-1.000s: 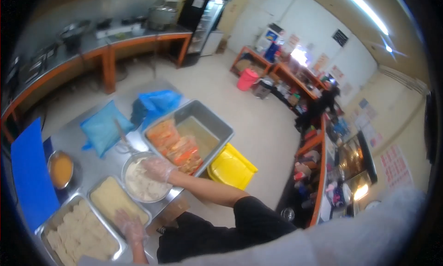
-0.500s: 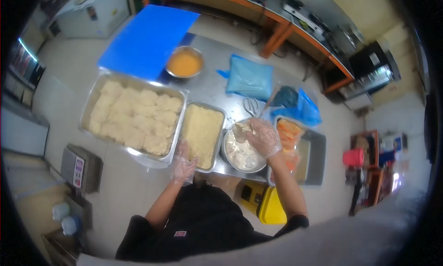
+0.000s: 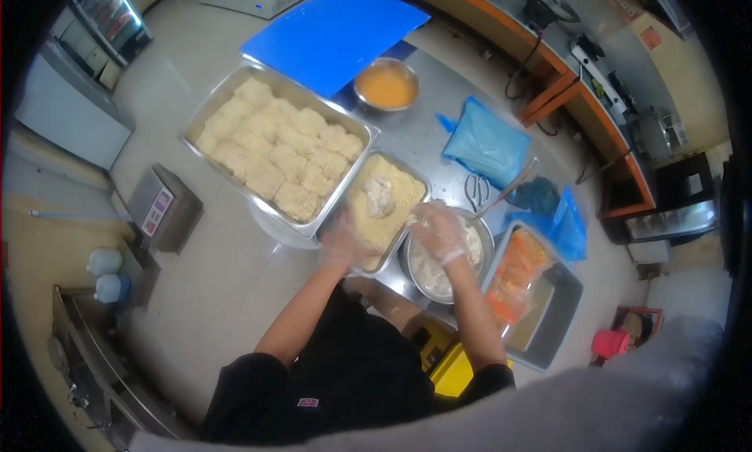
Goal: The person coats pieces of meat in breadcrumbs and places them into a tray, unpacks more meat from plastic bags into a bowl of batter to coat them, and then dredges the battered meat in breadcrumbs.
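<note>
Both my hands wear clear plastic gloves. My left hand (image 3: 343,243) lies open at the near left edge of the small crumb tray (image 3: 401,168), its fingers spread by the crumbs. On the crumbs rests a pale, batter-coated piece (image 3: 379,197). My right hand (image 3: 439,233) is over the left rim of the round batter bowl (image 3: 486,240), fingers bent; whether it grips anything is unclear. Left of the crumb tray, a large metal tray (image 3: 227,184) holds several breaded pieces (image 3: 274,142).
A grey tub (image 3: 565,311) with orange bagged food (image 3: 517,272) is at the right. Beyond are scissors (image 3: 476,192), a blue-green bag (image 3: 487,145), a bowl of orange liquid (image 3: 387,84) and a blue board (image 3: 333,33). A scale (image 3: 160,205) stands left.
The view has swung left. My right hand has moved from over the batter bowl to its left side, and a coated piece now lies on the crumbs.
</note>
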Demonstrator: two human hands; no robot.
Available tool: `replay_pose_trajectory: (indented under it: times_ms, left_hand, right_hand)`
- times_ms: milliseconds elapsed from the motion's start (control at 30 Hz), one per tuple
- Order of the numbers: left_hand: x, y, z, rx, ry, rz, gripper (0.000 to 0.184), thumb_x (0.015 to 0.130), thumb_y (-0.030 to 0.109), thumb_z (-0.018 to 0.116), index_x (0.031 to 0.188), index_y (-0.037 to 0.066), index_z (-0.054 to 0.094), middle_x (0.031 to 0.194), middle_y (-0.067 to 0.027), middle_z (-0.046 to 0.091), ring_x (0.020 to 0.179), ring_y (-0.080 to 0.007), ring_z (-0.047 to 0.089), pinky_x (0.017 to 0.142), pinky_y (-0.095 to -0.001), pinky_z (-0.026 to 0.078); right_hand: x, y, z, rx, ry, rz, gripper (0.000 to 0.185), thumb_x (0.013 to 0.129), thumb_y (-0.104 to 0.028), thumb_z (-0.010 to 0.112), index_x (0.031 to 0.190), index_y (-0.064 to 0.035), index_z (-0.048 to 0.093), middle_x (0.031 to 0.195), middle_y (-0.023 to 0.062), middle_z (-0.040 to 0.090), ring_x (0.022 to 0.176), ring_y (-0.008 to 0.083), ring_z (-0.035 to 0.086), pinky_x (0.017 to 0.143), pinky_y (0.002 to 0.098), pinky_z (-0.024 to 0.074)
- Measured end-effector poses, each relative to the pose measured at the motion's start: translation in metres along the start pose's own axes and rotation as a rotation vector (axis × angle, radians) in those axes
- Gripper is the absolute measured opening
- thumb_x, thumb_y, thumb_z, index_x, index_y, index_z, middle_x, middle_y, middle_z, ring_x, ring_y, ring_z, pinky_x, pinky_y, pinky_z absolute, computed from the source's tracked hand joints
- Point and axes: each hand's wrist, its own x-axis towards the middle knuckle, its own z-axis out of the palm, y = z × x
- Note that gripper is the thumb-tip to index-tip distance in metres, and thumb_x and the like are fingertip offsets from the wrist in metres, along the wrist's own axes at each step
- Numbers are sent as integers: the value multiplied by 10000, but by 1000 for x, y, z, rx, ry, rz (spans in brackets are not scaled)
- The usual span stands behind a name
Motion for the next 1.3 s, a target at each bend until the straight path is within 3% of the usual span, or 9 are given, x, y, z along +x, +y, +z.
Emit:
replay_pose_trajectory:
  times_ms: [100,233,400,633,800,900,1033,1133,1300]
  left_hand:
    - [10,11,25,208,-6,-105,1199,633,568,868,1561,101,269,1581,-198,305,1288,-385,530,1062,-480,444]
    - [48,-31,75,-37,12,-68,926,731,428,830,1464,62,399,1437,-245,478,1191,-424,588,1020,-469,477]
    - [69,2,34,-414,128,-64,694,754,293,789,1317,-4,511,1157,-267,664,1135,-429,626,1003,-460,491]
    - [59,8,48,70,286,22,787,726,294,832,1360,-22,491,1164,-258,666,1119,-406,638,960,-430,519]
    - [85,3,28,-563,-16,-5,853,715,273,839,1431,23,448,1255,-274,625,1150,-374,633,973,-421,509]
    - [70,24,11,-240,152,-80,975,694,223,840,1506,23,339,1217,-268,653,1164,-366,634,995,-414,513]
    - [14,20,22,179,68,-86,851,702,253,816,1439,39,448,1362,-278,553,1210,-391,596,1024,-433,494]
    - [59,-40,84,-31,86,38,844,719,240,795,1466,92,430,1464,-269,458,1246,-422,555,1041,-451,478]
    - [67,18,40,-172,363,-84,758,791,195,730,1480,142,419,1445,-253,472,1282,-442,505,1039,-478,456]
  right_hand:
    - [-31,36,-17,31,78,56,379,825,-274,713,1146,-78,677,1117,178,672,1097,380,614,974,480,478]
    - [-59,68,-25,36,69,178,371,832,-281,714,1144,-83,678,1125,175,673,1102,382,614,979,476,473]
    - [-65,75,-31,142,54,233,356,837,-281,710,1144,-103,682,1161,177,671,1144,385,603,1014,466,462]
    - [-73,85,-17,191,87,234,355,836,-278,712,1143,-103,681,1163,178,669,1132,388,603,1007,473,463]
    - [-76,84,-15,252,63,244,368,838,-285,712,1152,-96,679,1172,184,664,1135,398,598,1005,475,462]
    - [-75,85,-16,250,63,235,385,838,-292,713,1161,-88,676,1166,189,665,1127,401,600,1003,478,463]
    - [-75,97,-6,250,86,228,393,840,-294,713,1174,-90,670,1176,192,663,1130,399,602,1003,476,465]
    - [-77,98,-1,250,86,224,402,845,-293,714,1192,-96,669,1209,193,659,1154,398,598,1011,471,466]
    - [-76,92,-13,310,37,223,410,853,-299,716,1210,-101,676,1243,190,657,1183,386,596,1024,458,467]
